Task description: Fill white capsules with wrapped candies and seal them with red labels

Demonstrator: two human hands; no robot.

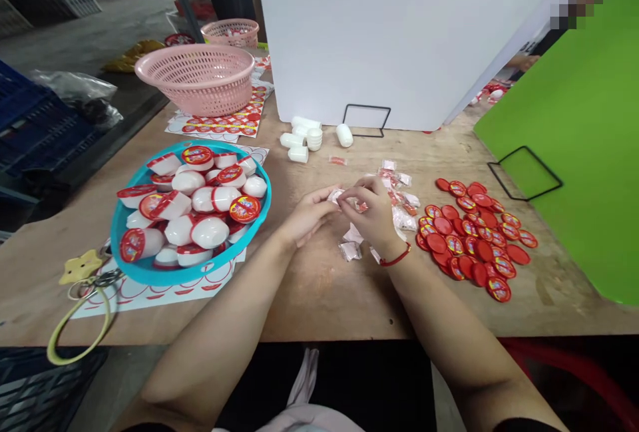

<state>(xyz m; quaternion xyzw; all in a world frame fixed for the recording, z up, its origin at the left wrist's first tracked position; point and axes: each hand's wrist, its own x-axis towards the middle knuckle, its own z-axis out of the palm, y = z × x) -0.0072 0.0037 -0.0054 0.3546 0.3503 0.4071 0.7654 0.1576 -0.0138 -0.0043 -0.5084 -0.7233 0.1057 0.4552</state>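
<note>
My left hand (pixel 310 217) curls its fingers around a small pinkish-white piece (pixel 336 196), which is partly covered and too small to name surely. Close against it, my right hand (pixel 372 211) has its fingertips pinched together, and what they hold is hidden. Small pink and clear sachets (pixel 403 217) lie in a loose heap beside and under my right hand. Another sachet (pixel 350 250) rests on the wood just below the hands. Farther back stand several white plastic cups (pixel 299 139), some nested together. To the right, round red lids (pixel 469 235) with printed stickers are spread in a pile.
At left, a blue basin (pixel 264 219) holds several white capsules with red lids. Behind it, a pink basket (pixel 200 96) sits on sticker sheets (pixel 249 116). White (pixel 399 32) and green (pixel 589 152) panels border the table. A keyring (pixel 82 279) lies at the left; people stand beyond.
</note>
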